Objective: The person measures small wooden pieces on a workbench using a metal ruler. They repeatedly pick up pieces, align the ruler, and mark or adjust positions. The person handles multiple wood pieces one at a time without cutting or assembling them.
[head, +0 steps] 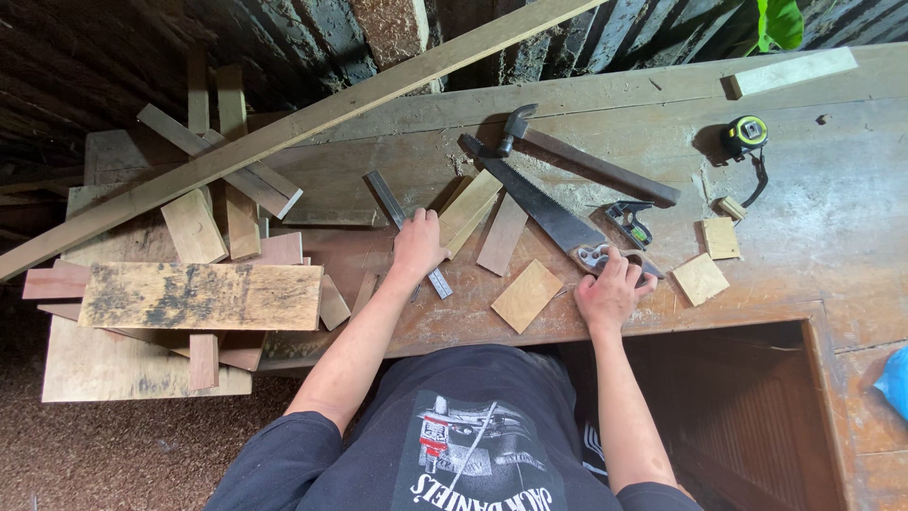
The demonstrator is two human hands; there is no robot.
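My left hand [417, 245] rests palm down on a metal ruler [405, 227] that lies on the worn wooden workbench [832, 237]. My right hand [610, 289] curls around the handle of a hand saw [549, 213], whose dark blade points away to the upper left. Between the two hands lie a square offcut [526, 295] and two short boards [487, 220]. A claw hammer [577, 156] lies just beyond the saw blade.
A yellow tape measure [745, 133] sits at the far right, with small wooden blocks [711, 255] near it. A heap of planks and scraps [199, 293] fills the left side under a long slanted batten [284, 132]. An opening [738, 407] gapes below the bench's front edge.
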